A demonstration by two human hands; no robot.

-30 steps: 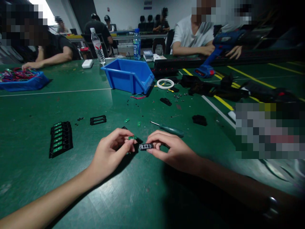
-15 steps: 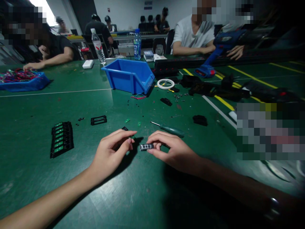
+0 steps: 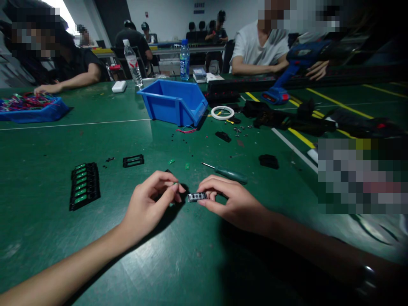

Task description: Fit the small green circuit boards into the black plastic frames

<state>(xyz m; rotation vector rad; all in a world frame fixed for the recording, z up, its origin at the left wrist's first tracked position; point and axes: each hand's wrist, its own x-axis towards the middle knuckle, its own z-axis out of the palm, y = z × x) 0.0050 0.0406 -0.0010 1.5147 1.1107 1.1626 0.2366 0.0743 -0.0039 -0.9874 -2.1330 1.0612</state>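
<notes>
My left hand (image 3: 153,197) is closed in a pinch, with a sliver of a small green circuit board showing at its fingertips. A dark part lies partly hidden behind those fingers. Between the thumb and fingers of my right hand (image 3: 228,197) is a small black-and-grey rectangular housing (image 3: 196,196), its slotted face toward me. The two hands are close but apart, just above the table. Beyond them lie two loose green circuit boards (image 3: 187,166) and a green-handled screwdriver (image 3: 231,173).
To the left are a black rack of green boards (image 3: 84,185) and a black frame (image 3: 133,160). Farther back stand a blue bin (image 3: 164,104), a white ring (image 3: 222,112), scattered screws (image 3: 242,128) and a blue power drill (image 3: 288,70). Co-workers sit across the table (image 3: 105,263).
My left fingers have curled and turned slightly, so less of the green board shows. My right hand keeps its hold on the housing. The whole view has shifted a little.
</notes>
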